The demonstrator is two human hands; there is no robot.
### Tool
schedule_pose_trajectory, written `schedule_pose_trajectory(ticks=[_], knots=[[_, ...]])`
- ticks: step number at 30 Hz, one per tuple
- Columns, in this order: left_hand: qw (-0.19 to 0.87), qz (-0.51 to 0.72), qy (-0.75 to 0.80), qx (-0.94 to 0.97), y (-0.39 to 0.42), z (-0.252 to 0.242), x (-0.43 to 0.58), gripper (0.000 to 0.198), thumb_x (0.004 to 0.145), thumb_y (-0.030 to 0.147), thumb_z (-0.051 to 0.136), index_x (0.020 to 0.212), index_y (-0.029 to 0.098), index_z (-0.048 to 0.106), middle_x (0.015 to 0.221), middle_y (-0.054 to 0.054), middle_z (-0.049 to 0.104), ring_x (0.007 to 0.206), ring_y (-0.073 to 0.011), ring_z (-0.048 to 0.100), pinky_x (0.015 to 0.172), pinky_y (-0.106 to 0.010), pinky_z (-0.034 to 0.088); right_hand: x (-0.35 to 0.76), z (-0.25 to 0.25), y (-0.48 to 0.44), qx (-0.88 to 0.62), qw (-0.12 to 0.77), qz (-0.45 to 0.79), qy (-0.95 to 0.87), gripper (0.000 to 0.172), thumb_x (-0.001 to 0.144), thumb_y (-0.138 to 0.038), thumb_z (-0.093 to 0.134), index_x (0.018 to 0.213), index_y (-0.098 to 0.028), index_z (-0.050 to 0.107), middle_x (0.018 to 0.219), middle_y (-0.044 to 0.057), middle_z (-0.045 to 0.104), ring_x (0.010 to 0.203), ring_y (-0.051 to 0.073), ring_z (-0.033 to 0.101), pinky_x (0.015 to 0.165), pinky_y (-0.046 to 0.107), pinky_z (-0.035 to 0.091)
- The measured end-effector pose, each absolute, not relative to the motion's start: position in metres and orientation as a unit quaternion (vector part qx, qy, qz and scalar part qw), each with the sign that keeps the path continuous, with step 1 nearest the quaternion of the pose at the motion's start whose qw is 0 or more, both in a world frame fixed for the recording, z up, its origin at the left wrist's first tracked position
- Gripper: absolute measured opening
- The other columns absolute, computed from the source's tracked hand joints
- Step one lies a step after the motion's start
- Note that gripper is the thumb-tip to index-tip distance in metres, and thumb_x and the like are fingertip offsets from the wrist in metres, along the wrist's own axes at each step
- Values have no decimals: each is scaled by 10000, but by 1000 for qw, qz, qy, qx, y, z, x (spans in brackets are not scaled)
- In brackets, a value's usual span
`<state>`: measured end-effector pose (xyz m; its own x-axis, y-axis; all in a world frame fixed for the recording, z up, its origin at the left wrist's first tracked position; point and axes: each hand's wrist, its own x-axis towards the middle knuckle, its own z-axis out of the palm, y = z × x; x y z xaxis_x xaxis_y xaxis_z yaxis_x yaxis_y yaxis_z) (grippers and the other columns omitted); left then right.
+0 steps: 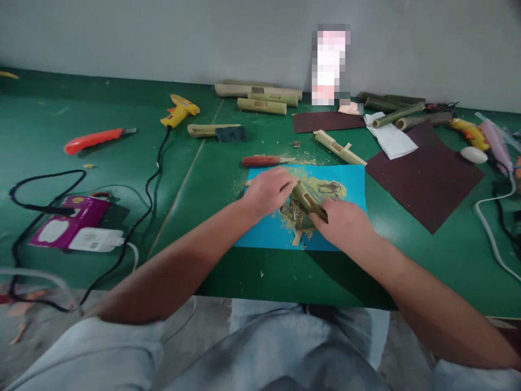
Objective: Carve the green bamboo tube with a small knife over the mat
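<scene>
Between my two hands is a short bamboo tube (308,199) with a rectangular slot cut in its upper side, tilted down to the right. My left hand (269,190) grips its far upper end, fingers closed. Around its lower right end my right hand (342,218) is closed. Underneath lies a blue sheet (260,231), strewn with bamboo shavings (296,220) and sawdust. Just beyond the left hand rests a red-handled tool (261,161), its narrow blade pointing right. Another slotted bamboo piece (338,147) lies behind the sheet.
Several bamboo tubes (260,106) lie along the wall. A yellow glue gun (180,111), an orange-red cutter (95,139) and a purple power strip (73,222) with cables are at left. Brown sandpaper (423,174), white paper (393,138) and a white egg-shaped object (474,155) are at right.
</scene>
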<state>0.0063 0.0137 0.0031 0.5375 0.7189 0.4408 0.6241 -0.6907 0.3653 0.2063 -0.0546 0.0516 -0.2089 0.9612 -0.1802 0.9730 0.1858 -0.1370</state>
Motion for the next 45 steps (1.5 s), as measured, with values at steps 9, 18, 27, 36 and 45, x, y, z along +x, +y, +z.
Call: schedule_pose_trajectory(ticks=[9, 18, 27, 36, 45], knots=[[59, 278, 363, 888, 14, 5, 5, 294, 1016, 289, 478, 1028, 142, 732, 882, -81, 686, 833, -192, 655, 717, -293, 501, 206, 53, -53, 624, 33, -114, 773, 276, 960, -406, 470, 979, -187, 638, 935, 97, 711, 836, 230, 662, 588, 318, 340], [73, 280, 349, 891, 11, 3, 5, 301, 1020, 295, 471, 1040, 155, 736, 863, -71, 686, 810, -175, 652, 692, -271, 496, 208, 52, -54, 620, 35, -116, 775, 272, 959, -412, 483, 983, -188, 637, 923, 98, 708, 812, 218, 649, 580, 314, 330], [68, 308, 358, 879, 15, 0, 1, 265, 1009, 276, 499, 1038, 154, 733, 853, -63, 680, 810, -171, 642, 709, -274, 495, 209, 50, -54, 619, 20, -112, 777, 251, 953, -396, 488, 940, -190, 632, 897, 84, 714, 799, 216, 654, 568, 319, 301], [70, 302, 375, 873, 10, 1, 5, 307, 1027, 308, 467, 1041, 145, 727, 886, -77, 687, 830, -178, 652, 730, -289, 512, 208, 48, -55, 621, 16, -105, 776, 250, 948, -404, 495, 935, -194, 630, 900, 84, 711, 791, 219, 654, 570, 322, 308], [74, 309, 373, 872, 17, -1, 0, 297, 1018, 297, 477, 1061, 142, 726, 908, -88, 694, 866, -197, 661, 762, -314, 530, 207, 47, -55, 621, 15, -107, 776, 236, 945, -400, 487, 946, -202, 617, 885, 72, 696, 763, 203, 637, 560, 320, 282]])
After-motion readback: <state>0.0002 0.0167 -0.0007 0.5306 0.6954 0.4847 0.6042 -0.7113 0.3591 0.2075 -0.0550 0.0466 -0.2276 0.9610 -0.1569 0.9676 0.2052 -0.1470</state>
